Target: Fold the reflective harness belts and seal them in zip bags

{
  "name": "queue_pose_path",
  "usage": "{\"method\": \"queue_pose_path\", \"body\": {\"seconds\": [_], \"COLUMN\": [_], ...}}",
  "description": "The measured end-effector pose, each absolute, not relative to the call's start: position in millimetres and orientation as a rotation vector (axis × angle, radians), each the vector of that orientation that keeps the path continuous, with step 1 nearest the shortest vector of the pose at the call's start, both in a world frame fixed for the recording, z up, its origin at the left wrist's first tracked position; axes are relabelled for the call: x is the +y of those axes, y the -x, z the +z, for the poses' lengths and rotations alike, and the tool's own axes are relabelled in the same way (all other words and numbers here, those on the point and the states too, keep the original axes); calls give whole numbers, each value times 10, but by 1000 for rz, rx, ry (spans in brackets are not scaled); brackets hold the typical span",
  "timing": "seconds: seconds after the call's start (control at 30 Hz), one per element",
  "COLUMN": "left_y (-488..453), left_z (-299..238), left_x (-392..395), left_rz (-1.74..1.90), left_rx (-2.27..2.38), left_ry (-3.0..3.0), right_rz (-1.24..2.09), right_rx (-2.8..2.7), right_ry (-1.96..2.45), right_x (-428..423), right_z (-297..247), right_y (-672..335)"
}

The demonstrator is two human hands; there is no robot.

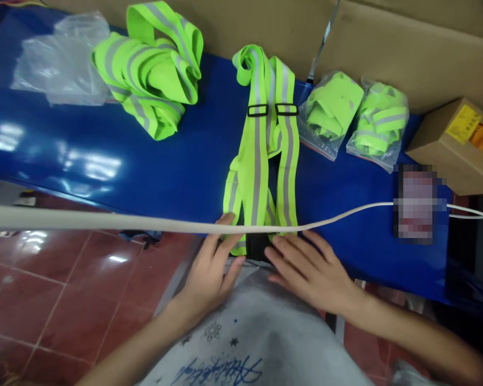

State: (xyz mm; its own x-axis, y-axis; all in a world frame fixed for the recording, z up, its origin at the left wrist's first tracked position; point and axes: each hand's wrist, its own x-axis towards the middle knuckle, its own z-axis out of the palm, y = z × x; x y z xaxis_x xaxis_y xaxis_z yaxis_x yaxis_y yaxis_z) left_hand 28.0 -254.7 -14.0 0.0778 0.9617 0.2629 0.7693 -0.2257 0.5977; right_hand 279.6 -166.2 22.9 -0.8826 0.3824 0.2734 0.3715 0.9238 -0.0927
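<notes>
Flat on the blue table [153,177], the reflective strap harness [261,161] lies stretched lengthwise, its near end with a black band [257,245] right at the table's edge, under and between the fingertips of both hands. The left hand [211,273] rests with fingers loosely spread and extended, the index tip touching the harness's left strap; it clamps nothing. The right hand [309,268] lies palm down, fingers a little apart, their tips pressing on or just beside the black band; whether any finger curls under the fabric cannot be told. It looks like a smoothing or straightening step: the straps are being laid even before anything is folded. A next move would probably call for pinching the near end with both hands and keeping the two long straps parallel, so the black buckles [272,110] beyond the fingers stay lined up. Just past the fingertips a white cable [145,222] crosses over the harness from side to side and could snag the straps if they are lifted. Farther beyond the left fingers sits a loose heap of the same straps [153,69] and an empty clear bag [60,59]; beyond the right fingers lie two bagged harnesses [354,120], a blurred device [414,203] and a cardboard box [451,147].
</notes>
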Motion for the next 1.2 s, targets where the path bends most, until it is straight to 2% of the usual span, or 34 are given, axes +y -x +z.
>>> {"method": "queue_pose_path", "body": {"seconds": [0.17,0.33,0.47,0.8,1.03,1.2], "left_y": [-217,-70,14,227,40,-133], "left_z": [-148,-160,-130,412,144,-33], "left_x": [-2529,-2539,-2491,-2150,-2161,-1947], "left_rz": [994,767,643,428,396,483], "left_rx": [1749,1683,1622,1395,1399,1344], "left_ry": [-1989,-2304,-2462,-3032,-2700,-2771], "right_rz": [4,179,197,120,84,72], "right_rx": [-2850,-2788,-2814,-2822,-2869,-2873], "right_ry": [721,848,801,784,684,610], "right_x": [-1799,-1661,-1633,-1600,-1603,-1602], "right_z": [163,190,202,234,196,198], "right_y": [-2542,-2467,-2511,-2573,-2697,-2760]}}
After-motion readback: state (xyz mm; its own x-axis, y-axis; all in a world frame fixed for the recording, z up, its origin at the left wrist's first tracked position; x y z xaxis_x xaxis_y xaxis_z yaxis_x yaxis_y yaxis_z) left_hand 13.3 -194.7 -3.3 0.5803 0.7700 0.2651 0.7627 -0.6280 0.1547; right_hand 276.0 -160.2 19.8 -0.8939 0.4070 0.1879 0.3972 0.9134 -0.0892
